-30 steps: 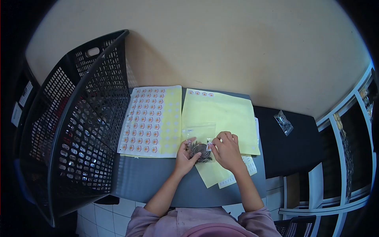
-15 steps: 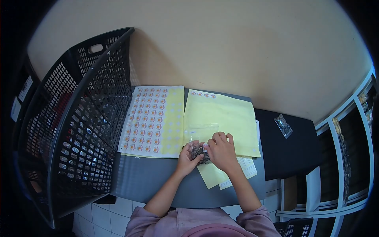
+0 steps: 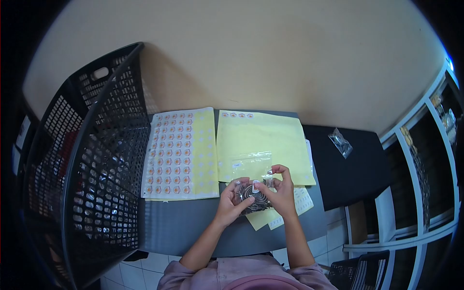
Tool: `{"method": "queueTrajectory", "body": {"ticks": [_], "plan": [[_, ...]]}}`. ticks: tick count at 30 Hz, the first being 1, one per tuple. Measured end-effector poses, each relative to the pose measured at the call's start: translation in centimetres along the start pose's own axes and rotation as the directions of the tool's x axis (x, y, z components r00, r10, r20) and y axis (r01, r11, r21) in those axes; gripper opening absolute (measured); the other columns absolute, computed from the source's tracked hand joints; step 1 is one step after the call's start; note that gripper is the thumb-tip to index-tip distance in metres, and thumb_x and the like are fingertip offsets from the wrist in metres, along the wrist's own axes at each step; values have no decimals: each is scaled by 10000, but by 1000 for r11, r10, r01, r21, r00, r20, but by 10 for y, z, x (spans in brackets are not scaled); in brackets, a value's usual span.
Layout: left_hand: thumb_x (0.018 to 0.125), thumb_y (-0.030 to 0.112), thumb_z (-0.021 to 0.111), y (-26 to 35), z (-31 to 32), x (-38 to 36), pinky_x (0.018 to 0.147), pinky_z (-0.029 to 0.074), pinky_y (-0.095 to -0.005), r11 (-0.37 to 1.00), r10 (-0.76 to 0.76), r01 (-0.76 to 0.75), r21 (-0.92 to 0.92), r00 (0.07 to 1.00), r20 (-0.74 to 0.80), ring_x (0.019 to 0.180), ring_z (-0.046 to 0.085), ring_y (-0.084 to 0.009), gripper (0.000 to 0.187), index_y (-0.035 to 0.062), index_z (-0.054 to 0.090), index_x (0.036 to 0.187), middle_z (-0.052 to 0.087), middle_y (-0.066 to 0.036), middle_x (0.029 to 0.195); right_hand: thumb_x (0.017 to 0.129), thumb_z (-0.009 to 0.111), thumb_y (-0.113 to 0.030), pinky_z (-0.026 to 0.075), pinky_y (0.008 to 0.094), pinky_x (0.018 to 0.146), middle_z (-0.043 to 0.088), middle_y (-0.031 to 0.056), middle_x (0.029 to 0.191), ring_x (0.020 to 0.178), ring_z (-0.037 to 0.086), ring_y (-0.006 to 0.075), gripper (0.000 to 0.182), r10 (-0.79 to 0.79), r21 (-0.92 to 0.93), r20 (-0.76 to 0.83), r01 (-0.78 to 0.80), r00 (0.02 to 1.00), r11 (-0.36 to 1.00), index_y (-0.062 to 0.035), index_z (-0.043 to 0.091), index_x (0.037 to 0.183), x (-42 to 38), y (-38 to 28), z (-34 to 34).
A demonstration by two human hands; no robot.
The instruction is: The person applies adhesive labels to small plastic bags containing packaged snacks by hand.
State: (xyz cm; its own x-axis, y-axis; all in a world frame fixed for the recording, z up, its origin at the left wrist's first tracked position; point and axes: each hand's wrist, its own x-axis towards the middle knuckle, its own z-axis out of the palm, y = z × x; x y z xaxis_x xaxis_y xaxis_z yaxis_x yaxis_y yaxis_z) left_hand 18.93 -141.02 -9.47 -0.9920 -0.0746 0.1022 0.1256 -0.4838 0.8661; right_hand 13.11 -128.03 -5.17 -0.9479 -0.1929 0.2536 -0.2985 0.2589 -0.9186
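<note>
A clear zip-top plastic bag (image 3: 252,168) with dark, coiled, striped contents lies between my two hands above the front edge of the yellow sheet. My left hand (image 3: 227,205) grips its left side, thumb across the front. On the other side my right hand (image 3: 284,195) has its thumb against a small round whitish sticker (image 3: 255,185) on the bag, with its fingers curled at the right edge. A sheet of round stickers (image 3: 169,153), partly peeled to yellow backing, lies to the left. Beside it is a mostly bare yellow sheet (image 3: 261,136) with a few stickers along the top.
A tall black plastic basket (image 3: 73,145) holding shiny bags stands at the left. Smaller label sheets (image 3: 300,202) lie under my right forearm. Another bagged item (image 3: 341,143) rests on a black surface (image 3: 355,179) to the right, near a white shelf rack (image 3: 411,241).
The bag is now turned more toward me, showing more of its dark contents and the sticker. My right thumb has settled on the sticker and its fingers have moved to the bag's right side.
</note>
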Motion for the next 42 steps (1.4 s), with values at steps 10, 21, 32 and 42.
{"method": "queueTrajectory", "body": {"ticks": [10,21,32,42], "plan": [[810,24,542,20,42,3,761,457,-246,983,-176,176,60,984,2,850,569,-140,291,-29,435,1075,591,-127,948,660,664,50,459,189,580,437,138,1080,663,555,99,666,178,323,-266,-86,947,942,10,294,1212,-45,-28,-22],[812,75,560,-22,131,-15,717,450,-225,959,-215,172,224,959,184,811,571,-111,240,-39,478,1007,611,-122,883,646,649,87,457,220,668,392,145,1130,772,540,112,716,157,300,-493,-2,856,954,0,265,1243,-107,-15,-102],[766,90,625,-124,256,-39,633,424,-198,959,-280,265,104,943,179,687,553,-78,174,9,521,880,599,-51,751,637,660,67,478,242,713,399,155,1116,830,556,163,741,175,220,-502,-70,847,973,11,253,1253,-167,31,-237],[882,205,468,-164,324,-14,658,432,-211,937,-347,331,110,910,226,732,558,-90,232,4,464,998,594,-71,790,659,678,6,442,285,817,414,158,1119,971,516,202,697,262,387,-403,-96,877,917,11,289,1238,-169,79,-312]]}}
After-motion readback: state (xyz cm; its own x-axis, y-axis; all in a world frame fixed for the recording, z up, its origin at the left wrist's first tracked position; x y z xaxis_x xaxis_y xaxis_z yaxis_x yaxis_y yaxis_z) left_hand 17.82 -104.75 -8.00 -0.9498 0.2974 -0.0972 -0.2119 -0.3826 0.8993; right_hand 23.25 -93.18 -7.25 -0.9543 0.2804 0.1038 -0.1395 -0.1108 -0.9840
